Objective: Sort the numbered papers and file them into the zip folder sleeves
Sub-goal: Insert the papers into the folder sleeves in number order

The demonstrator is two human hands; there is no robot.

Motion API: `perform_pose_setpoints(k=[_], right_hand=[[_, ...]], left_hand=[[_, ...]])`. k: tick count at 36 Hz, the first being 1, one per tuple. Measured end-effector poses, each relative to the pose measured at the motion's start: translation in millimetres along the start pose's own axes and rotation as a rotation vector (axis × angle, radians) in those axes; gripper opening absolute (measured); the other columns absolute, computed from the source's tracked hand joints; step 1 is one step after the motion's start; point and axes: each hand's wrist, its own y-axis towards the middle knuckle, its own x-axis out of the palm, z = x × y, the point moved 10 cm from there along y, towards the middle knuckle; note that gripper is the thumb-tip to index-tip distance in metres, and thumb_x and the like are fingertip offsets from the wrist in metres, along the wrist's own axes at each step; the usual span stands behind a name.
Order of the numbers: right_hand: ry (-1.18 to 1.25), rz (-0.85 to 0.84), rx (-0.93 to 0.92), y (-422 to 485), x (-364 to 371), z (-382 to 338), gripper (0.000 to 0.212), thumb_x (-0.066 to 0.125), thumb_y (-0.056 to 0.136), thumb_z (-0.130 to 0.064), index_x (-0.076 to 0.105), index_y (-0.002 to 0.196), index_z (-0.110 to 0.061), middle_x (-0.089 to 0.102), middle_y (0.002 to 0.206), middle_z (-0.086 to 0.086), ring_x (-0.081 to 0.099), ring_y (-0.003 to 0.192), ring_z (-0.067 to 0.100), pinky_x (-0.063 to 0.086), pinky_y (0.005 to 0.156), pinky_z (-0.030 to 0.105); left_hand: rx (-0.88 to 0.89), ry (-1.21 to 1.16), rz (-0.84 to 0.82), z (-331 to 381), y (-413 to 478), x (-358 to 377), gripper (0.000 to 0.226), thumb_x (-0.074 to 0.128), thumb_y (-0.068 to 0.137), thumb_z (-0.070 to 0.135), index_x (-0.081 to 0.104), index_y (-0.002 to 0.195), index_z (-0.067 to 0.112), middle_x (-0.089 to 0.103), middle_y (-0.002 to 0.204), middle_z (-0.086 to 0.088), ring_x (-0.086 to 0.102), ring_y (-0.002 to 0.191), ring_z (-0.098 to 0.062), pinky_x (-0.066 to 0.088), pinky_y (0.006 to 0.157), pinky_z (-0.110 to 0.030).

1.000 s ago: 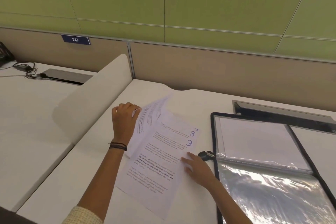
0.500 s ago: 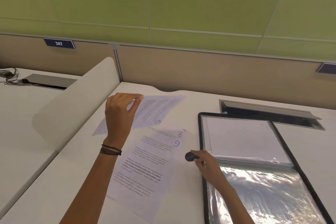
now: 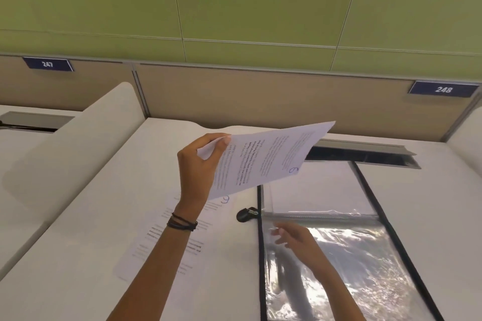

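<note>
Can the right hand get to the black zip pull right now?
Likely yes: the right hand hovers close beside the zip pull, nothing between them; the left hand holds its sheet raised clear.

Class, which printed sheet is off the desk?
The sheet that the left hand pinches, held above the zip folder; the other paper lies flat on the desk.

I count two hands: left hand (image 3: 198,164), right hand (image 3: 294,238). Two sheets showing: raised sheet (image 3: 268,159), flat sheet (image 3: 161,242). One folder (image 3: 259,255), one zip pull (image 3: 245,214), two number plates: plate 247 (image 3: 47,64), plate 248 (image 3: 443,89).
</note>
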Motion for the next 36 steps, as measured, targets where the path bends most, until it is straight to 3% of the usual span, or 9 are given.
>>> perform_pose_setpoints(k=[4, 8, 13, 16, 21, 24, 27, 31, 36], right_hand=[[0.221, -0.033, 0.084, -16, -10, 13, 0.033, 0.057, 0.091, -0.018, 0.057, 0.123, -0.009, 0.070, 0.103, 0.004, 0.070, 0.083, 0.016, 0.054, 0.064, 0.022], [0.413, 0.001, 0.133, -28, -27, 22, 0.091, 0.078, 0.053, -0.063, 0.051, 0.125, -0.013, 0.069, 0.109, 0.003, 0.069, 0.094, 0.022, 0.056, 0.068, 0.029], [0.595, 0.041, 0.145, -43, -50, 33, 0.078, 0.076, 0.068, -0.049, 0.044, 0.132, -0.017, 0.065, 0.119, 0.003, 0.065, 0.105, 0.023, 0.056, 0.072, 0.032], [0.744, 0.091, 0.122, -48, -69, 38, 0.062, 0.065, 0.078, -0.028, 0.043, 0.134, -0.014, 0.066, 0.117, 0.007, 0.065, 0.104, 0.024, 0.057, 0.076, 0.031], [0.750, 0.183, 0.064, -60, -109, 35, 0.090, 0.085, 0.046, -0.058, 0.055, 0.120, -0.016, 0.068, 0.113, 0.007, 0.067, 0.095, 0.021, 0.055, 0.070, 0.024], [0.727, 0.261, 0.041, -70, -135, 41, 0.088, 0.087, 0.038, -0.060, 0.063, 0.108, -0.013, 0.071, 0.097, 0.006, 0.068, 0.080, 0.016, 0.054, 0.063, 0.022], [0.704, 0.320, 0.049, -80, -156, 53, 0.080, 0.086, 0.044, -0.056, 0.065, 0.102, -0.005, 0.069, 0.094, 0.015, 0.066, 0.077, 0.017, 0.051, 0.063, 0.026], [0.600, 0.394, 0.017, -95, -187, 58, 0.070, 0.084, 0.039, -0.063, 0.071, 0.087, -0.015, 0.071, 0.083, 0.010, 0.063, 0.069, 0.017, 0.049, 0.057, 0.027], [0.478, 0.472, -0.009, -109, -222, 67, 0.016, 0.068, 0.081, -0.013, 0.068, 0.093, -0.002, 0.066, 0.069, 0.015, 0.059, 0.060, 0.020, 0.048, 0.049, 0.022]], left_hand=[[-0.057, -0.093, -0.033, 4, -14, 26, 0.006, 0.062, 0.089, 0.022, 0.068, 0.089, 0.022, 0.068, 0.081, 0.018, 0.064, 0.074, -0.005, 0.046, 0.061, -0.010], [-0.087, -0.142, -0.061, 10, -27, 52, 0.010, 0.061, 0.089, 0.018, 0.066, 0.086, 0.025, 0.068, 0.079, 0.022, 0.064, 0.072, -0.004, 0.046, 0.061, -0.010], [-0.115, -0.201, -0.090, 17, -42, 79, 0.005, 0.062, 0.089, 0.025, 0.066, 0.086, 0.028, 0.070, 0.082, 0.019, 0.066, 0.073, -0.009, 0.050, 0.062, -0.015], [-0.142, -0.227, -0.099, 19, -49, 95, 0.004, 0.062, 0.087, 0.027, 0.066, 0.086, 0.027, 0.070, 0.081, 0.018, 0.065, 0.072, -0.008, 0.050, 0.062, -0.015], [-0.228, -0.285, -0.114, 15, -62, 122, 0.011, 0.060, 0.085, 0.030, 0.067, 0.087, 0.021, 0.071, 0.079, 0.010, 0.066, 0.071, -0.012, 0.052, 0.062, -0.018], [-0.310, -0.336, -0.105, 7, -72, 140, 0.014, 0.060, 0.085, 0.029, 0.067, 0.090, 0.017, 0.070, 0.078, 0.009, 0.066, 0.072, -0.011, 0.053, 0.062, -0.019], [-0.392, -0.345, -0.078, -7, -83, 155, 0.017, 0.060, 0.088, 0.025, 0.067, 0.096, 0.012, 0.070, 0.082, 0.004, 0.066, 0.072, -0.007, 0.052, 0.061, -0.017], [-0.500, -0.347, -0.074, -22, -100, 179, 0.026, 0.059, 0.090, 0.027, 0.065, 0.105, 0.007, 0.068, 0.091, -0.007, 0.064, 0.069, -0.003, 0.050, 0.058, -0.014], [-0.547, -0.388, -0.105, -24, -116, 211, 0.010, 0.058, 0.092, 0.021, 0.063, 0.096, 0.014, 0.066, 0.084, -0.003, 0.066, 0.066, -0.004, 0.052, 0.056, -0.016]])
